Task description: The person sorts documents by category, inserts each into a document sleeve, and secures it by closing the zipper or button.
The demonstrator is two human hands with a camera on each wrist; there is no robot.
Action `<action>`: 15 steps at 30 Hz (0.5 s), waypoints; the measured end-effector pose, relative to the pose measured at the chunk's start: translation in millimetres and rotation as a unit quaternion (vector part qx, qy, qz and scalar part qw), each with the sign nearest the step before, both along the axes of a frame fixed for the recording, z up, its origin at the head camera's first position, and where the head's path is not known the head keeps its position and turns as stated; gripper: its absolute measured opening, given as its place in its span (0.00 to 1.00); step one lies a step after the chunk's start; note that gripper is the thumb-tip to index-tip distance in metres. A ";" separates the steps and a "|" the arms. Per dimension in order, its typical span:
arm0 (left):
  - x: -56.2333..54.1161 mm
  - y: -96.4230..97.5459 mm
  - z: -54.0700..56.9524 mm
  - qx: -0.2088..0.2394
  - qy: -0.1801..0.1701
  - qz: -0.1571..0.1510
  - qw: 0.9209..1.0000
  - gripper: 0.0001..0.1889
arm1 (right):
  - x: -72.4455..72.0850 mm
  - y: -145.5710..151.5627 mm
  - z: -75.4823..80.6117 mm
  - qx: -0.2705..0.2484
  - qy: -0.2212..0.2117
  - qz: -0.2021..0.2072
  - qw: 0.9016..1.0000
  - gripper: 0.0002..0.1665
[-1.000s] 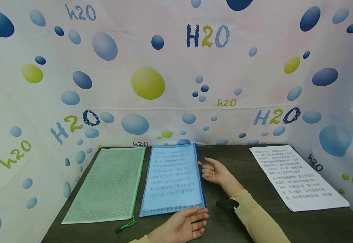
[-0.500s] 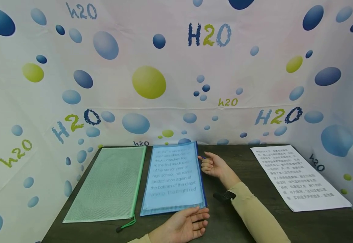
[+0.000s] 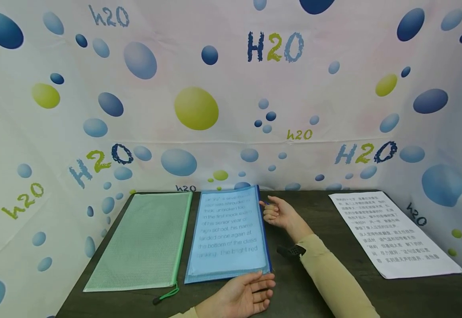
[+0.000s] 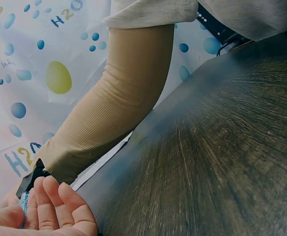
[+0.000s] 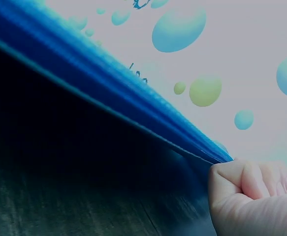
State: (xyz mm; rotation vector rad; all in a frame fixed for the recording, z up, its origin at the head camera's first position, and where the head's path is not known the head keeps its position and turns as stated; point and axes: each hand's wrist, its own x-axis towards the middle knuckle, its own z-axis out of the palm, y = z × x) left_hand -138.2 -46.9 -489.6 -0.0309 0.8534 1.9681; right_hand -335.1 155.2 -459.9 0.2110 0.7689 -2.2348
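Note:
A blue mesh zipper pouch (image 3: 227,229) lies in the middle of the table, a printed English sheet showing through its front. Its darker blue zipper edge (image 3: 265,243) runs along the right side. My right hand (image 3: 280,214) is at the upper part of that edge, fingers curled, pinching the blue zip pull. In the right wrist view, the right hand (image 5: 256,189) meets the zipper edge (image 5: 133,98), which slants up off the table. My left hand (image 3: 244,293) pinches the pouch's lower right corner between thumb and fingers; a pale blue strip (image 4: 23,209) shows there in the left wrist view.
A green mesh zipper pouch (image 3: 139,243) with a green cord pull (image 3: 171,291) lies left of the blue one. Printed sheets of paper (image 3: 394,234) lie at the right. A patterned backdrop (image 3: 231,88) stands behind the dark table (image 3: 326,274).
My right hand has slid a little farther away along the zipper edge, toward the pouch's top. The left hand keeps its place at the lower corner.

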 end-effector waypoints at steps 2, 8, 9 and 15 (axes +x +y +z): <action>0.0 0.0 -0.6 0.000 0.001 -0.002 1.000 0.18 | -1.9 -0.8 -0.3 0.001 -0.003 -0.003 1.000 0.22; -0.1 -0.4 -1.1 0.001 0.003 -0.003 1.000 0.18 | -7.2 -3.5 1.5 0.004 -0.017 -0.020 1.000 0.21; -0.2 -0.5 -1.0 0.001 0.003 -0.004 1.000 0.18 | -8.0 -3.9 2.4 0.006 -0.018 -0.022 1.000 0.21; -0.2 -0.5 -0.6 0.002 0.002 -0.003 1.000 0.17 | -14.3 -4.6 4.7 0.012 -0.021 -0.029 0.999 0.19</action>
